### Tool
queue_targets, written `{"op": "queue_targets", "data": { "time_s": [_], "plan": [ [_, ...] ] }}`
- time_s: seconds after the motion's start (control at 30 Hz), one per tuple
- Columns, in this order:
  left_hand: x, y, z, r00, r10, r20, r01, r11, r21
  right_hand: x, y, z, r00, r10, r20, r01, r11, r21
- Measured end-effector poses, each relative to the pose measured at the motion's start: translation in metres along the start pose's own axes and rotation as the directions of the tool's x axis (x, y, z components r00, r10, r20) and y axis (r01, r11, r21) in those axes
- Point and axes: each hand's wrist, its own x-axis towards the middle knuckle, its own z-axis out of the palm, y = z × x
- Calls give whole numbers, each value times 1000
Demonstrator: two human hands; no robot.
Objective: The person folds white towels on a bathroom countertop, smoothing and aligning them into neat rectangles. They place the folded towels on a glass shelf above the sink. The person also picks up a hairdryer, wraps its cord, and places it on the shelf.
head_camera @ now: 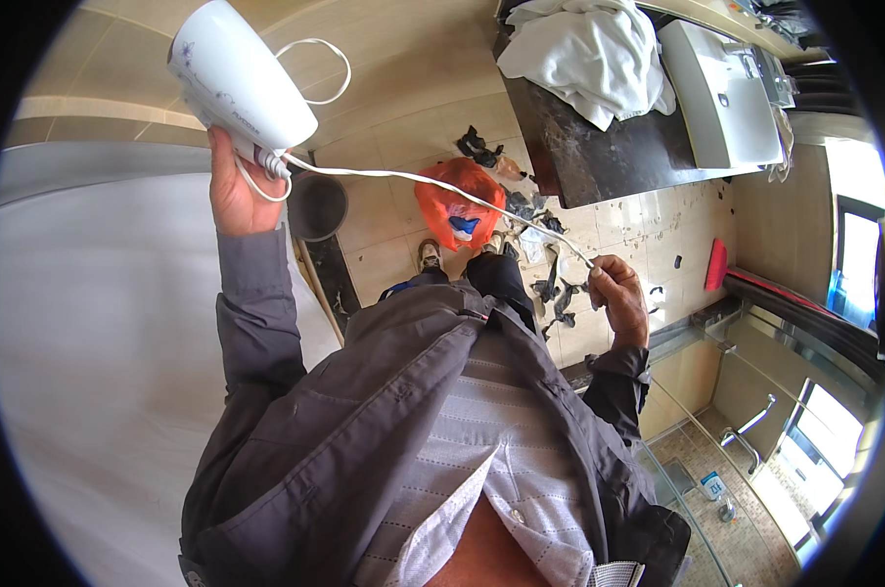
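Note:
My left hand (243, 192) grips a white hair dryer (248, 81) with a floral print, at the upper left; its handle is mostly hidden by the body and the hand. One loop of the white cord hangs at my left wrist and another sticks out beyond the dryer. From there the twisted power cord (413, 177) runs across in front of me to my right hand (620, 299), whose fingers pinch it. The cord's far end is hidden in or behind that hand. Below the cord, an orange-red plastic bag (435, 192) stands open on the floor by my shoes.
Dark scraps (552, 279) litter the tiled floor beside a grey bin (318, 207). A dark counter (604, 165) bears white cloth (593, 59) and a white basin (743, 132). White sheeting (105, 330) lies left; a red broom head (716, 264) and glass shower partition (688, 499) are right.

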Motion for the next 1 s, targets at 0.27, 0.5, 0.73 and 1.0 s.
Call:
{"op": "queue_targets", "data": {
  "time_s": [0.27,0.5,0.73,1.0],
  "plan": [
    [-21,38,-37,995,86,-39,-87,996,-24,17,7,46,996,30,80,-35,997,68],
    [-18,35,-36,996,83,32,-82,996,-36,20,24,45,995,32,91,-38,998,60],
    [-15,10,-23,987,16,162,3,993,-121,17,16,20,990,137,34,-127,972,-199],
    [-43,-42,27,933,-31,359,127,961,-247,65,-7,53,918,179,354,16,876,-483]
  ]
}}
